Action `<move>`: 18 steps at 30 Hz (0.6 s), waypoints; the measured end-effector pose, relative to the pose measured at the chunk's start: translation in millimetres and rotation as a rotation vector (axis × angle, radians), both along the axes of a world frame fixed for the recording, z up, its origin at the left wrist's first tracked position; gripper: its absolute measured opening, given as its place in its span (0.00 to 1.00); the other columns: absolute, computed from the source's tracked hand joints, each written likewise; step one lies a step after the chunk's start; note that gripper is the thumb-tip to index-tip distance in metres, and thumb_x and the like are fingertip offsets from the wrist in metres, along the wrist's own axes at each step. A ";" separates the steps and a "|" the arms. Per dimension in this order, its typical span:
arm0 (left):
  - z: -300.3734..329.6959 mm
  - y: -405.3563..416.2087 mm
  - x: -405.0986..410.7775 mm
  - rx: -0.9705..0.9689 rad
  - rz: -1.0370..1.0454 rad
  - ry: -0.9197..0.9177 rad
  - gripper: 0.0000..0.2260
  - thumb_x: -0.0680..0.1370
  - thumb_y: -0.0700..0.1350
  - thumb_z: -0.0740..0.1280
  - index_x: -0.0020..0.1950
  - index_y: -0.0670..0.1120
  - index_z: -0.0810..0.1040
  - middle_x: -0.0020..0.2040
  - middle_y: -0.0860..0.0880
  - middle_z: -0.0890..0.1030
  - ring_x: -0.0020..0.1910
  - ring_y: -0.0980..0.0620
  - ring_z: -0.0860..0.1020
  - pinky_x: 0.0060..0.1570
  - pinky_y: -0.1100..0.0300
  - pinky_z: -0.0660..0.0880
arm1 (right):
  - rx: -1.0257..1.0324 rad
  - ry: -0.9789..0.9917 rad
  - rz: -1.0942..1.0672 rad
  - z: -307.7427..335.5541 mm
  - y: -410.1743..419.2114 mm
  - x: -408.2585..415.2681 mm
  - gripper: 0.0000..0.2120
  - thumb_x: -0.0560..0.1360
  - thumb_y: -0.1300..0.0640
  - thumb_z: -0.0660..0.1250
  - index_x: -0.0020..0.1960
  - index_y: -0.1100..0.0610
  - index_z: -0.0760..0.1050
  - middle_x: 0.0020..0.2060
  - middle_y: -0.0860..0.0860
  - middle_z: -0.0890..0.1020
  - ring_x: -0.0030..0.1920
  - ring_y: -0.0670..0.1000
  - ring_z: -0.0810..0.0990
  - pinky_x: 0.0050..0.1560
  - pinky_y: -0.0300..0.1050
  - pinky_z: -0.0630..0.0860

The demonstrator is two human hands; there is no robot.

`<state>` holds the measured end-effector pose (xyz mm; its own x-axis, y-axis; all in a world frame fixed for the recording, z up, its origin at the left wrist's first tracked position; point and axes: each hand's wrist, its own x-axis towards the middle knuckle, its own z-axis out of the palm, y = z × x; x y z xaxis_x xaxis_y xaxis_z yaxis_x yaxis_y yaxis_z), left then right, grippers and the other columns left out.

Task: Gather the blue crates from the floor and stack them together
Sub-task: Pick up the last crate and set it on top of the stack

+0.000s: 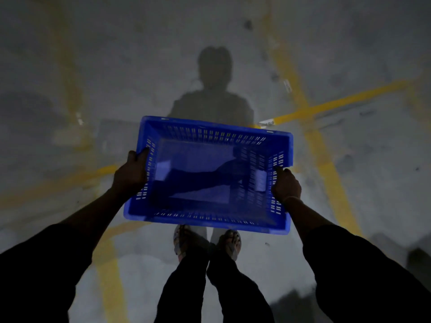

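Grey concrete floor (140,54) crossed by yellow painted lines (310,134) lies dim below, under a person's shadow (214,89). Left hand (130,176) and right hand (285,186) each grip a short side rim of one blue crate (210,206), held empty and open-side up in the air, tilted slightly. Sandalled feet (207,243) stand just near of it.
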<state>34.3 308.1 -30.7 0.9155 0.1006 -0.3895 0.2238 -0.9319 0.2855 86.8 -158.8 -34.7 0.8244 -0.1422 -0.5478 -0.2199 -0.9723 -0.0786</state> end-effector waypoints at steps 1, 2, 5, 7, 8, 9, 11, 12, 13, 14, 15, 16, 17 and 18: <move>26.6 6.6 -7.3 0.008 0.003 -0.010 0.29 0.80 0.51 0.53 0.81 0.46 0.58 0.63 0.36 0.66 0.31 0.40 0.72 0.34 0.47 0.73 | -0.001 -0.011 0.025 29.6 5.0 0.1 0.29 0.74 0.57 0.68 0.74 0.52 0.65 0.62 0.60 0.74 0.58 0.64 0.78 0.52 0.56 0.76; 53.4 12.7 -16.1 0.007 0.006 -0.029 0.27 0.81 0.51 0.53 0.80 0.45 0.58 0.62 0.35 0.66 0.31 0.40 0.72 0.34 0.46 0.74 | -0.006 -0.022 0.049 59.2 10.0 -0.4 0.28 0.74 0.57 0.68 0.73 0.52 0.67 0.62 0.60 0.73 0.57 0.64 0.78 0.52 0.56 0.77; 128.8 24.3 -45.6 0.020 0.000 -0.080 0.25 0.83 0.49 0.56 0.80 0.43 0.59 0.60 0.34 0.67 0.29 0.40 0.71 0.32 0.43 0.75 | -0.037 -0.064 0.129 137.8 25.1 -2.7 0.19 0.75 0.58 0.67 0.66 0.54 0.72 0.61 0.59 0.74 0.53 0.64 0.79 0.47 0.55 0.78; 175.0 28.2 -65.5 0.027 0.083 -0.059 0.26 0.84 0.47 0.59 0.81 0.45 0.56 0.63 0.35 0.65 0.33 0.38 0.74 0.36 0.43 0.75 | -0.064 -0.105 0.179 181.1 35.7 -3.7 0.14 0.77 0.59 0.66 0.62 0.55 0.75 0.59 0.59 0.74 0.49 0.63 0.78 0.46 0.56 0.78; 193.9 29.6 -78.5 0.022 0.127 -0.049 0.27 0.84 0.46 0.60 0.81 0.46 0.55 0.64 0.35 0.64 0.35 0.36 0.76 0.38 0.43 0.74 | -0.072 -0.119 0.206 199.2 40.7 -5.4 0.12 0.77 0.59 0.65 0.61 0.56 0.75 0.58 0.59 0.74 0.49 0.63 0.78 0.45 0.56 0.78; 210.2 29.5 -93.2 0.019 0.156 -0.061 0.28 0.83 0.44 0.61 0.82 0.46 0.55 0.64 0.35 0.64 0.37 0.35 0.76 0.39 0.42 0.74 | -0.070 -0.134 0.230 215.6 44.7 -7.5 0.12 0.77 0.59 0.65 0.60 0.57 0.76 0.58 0.60 0.74 0.49 0.63 0.78 0.45 0.56 0.78; 235.6 27.4 -124.4 0.024 0.176 -0.117 0.30 0.82 0.41 0.63 0.82 0.45 0.55 0.62 0.35 0.65 0.37 0.34 0.76 0.39 0.42 0.74 | -0.049 -0.152 0.298 241.9 51.1 -10.9 0.12 0.77 0.60 0.65 0.60 0.58 0.76 0.58 0.60 0.74 0.49 0.63 0.78 0.46 0.55 0.78; 247.1 25.2 -139.5 0.015 0.211 -0.128 0.29 0.82 0.41 0.62 0.82 0.46 0.55 0.61 0.36 0.64 0.38 0.34 0.76 0.41 0.42 0.73 | -0.038 -0.144 0.331 252.3 53.4 -13.8 0.12 0.77 0.61 0.65 0.60 0.58 0.76 0.58 0.60 0.73 0.50 0.63 0.78 0.46 0.55 0.78; 259.6 21.4 -153.6 -0.003 0.272 -0.128 0.28 0.83 0.43 0.61 0.82 0.47 0.56 0.61 0.37 0.64 0.40 0.35 0.75 0.43 0.43 0.71 | -0.028 -0.133 0.365 260.7 55.4 -16.5 0.13 0.76 0.61 0.65 0.61 0.59 0.75 0.59 0.61 0.73 0.51 0.64 0.78 0.47 0.56 0.78; 271.6 17.7 -168.1 -0.010 0.331 -0.119 0.26 0.84 0.47 0.59 0.82 0.49 0.56 0.62 0.38 0.64 0.43 0.34 0.76 0.45 0.44 0.71 | -0.019 -0.120 0.411 267.7 58.3 -18.2 0.15 0.76 0.61 0.66 0.62 0.59 0.75 0.60 0.62 0.72 0.52 0.65 0.78 0.49 0.57 0.78; 280.9 14.2 -183.8 -0.010 0.386 -0.117 0.27 0.83 0.50 0.57 0.81 0.50 0.56 0.62 0.38 0.64 0.45 0.33 0.76 0.47 0.42 0.72 | -0.010 -0.103 0.461 273.6 61.9 -20.2 0.16 0.76 0.60 0.66 0.63 0.60 0.75 0.61 0.62 0.71 0.54 0.65 0.77 0.50 0.57 0.78; 286.9 11.4 -200.7 -0.003 0.426 -0.141 0.28 0.81 0.53 0.55 0.81 0.50 0.56 0.63 0.38 0.64 0.46 0.32 0.76 0.48 0.41 0.73 | 0.007 -0.093 0.497 279.3 65.5 -22.0 0.17 0.75 0.60 0.67 0.64 0.61 0.74 0.62 0.63 0.71 0.54 0.66 0.77 0.51 0.57 0.78; 290.7 9.9 -217.4 0.012 0.436 -0.171 0.31 0.78 0.54 0.54 0.81 0.50 0.56 0.64 0.37 0.64 0.46 0.31 0.77 0.48 0.40 0.74 | 0.028 -0.102 0.532 284.7 69.5 -21.8 0.18 0.75 0.60 0.68 0.64 0.61 0.74 0.62 0.63 0.71 0.55 0.66 0.77 0.52 0.57 0.78; 292.3 9.7 -234.3 0.025 0.436 -0.202 0.34 0.75 0.54 0.55 0.82 0.49 0.56 0.65 0.36 0.64 0.45 0.30 0.77 0.46 0.39 0.75 | 0.053 -0.116 0.573 289.8 74.0 -20.9 0.19 0.74 0.60 0.68 0.64 0.62 0.74 0.62 0.63 0.71 0.55 0.66 0.77 0.53 0.57 0.78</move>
<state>-200.0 317.8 261.6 0.8433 0.4986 -0.2008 0.5372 -0.7707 0.3425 66.0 -84.8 255.0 0.8170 0.3687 -0.4434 0.3525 -0.9278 -0.1221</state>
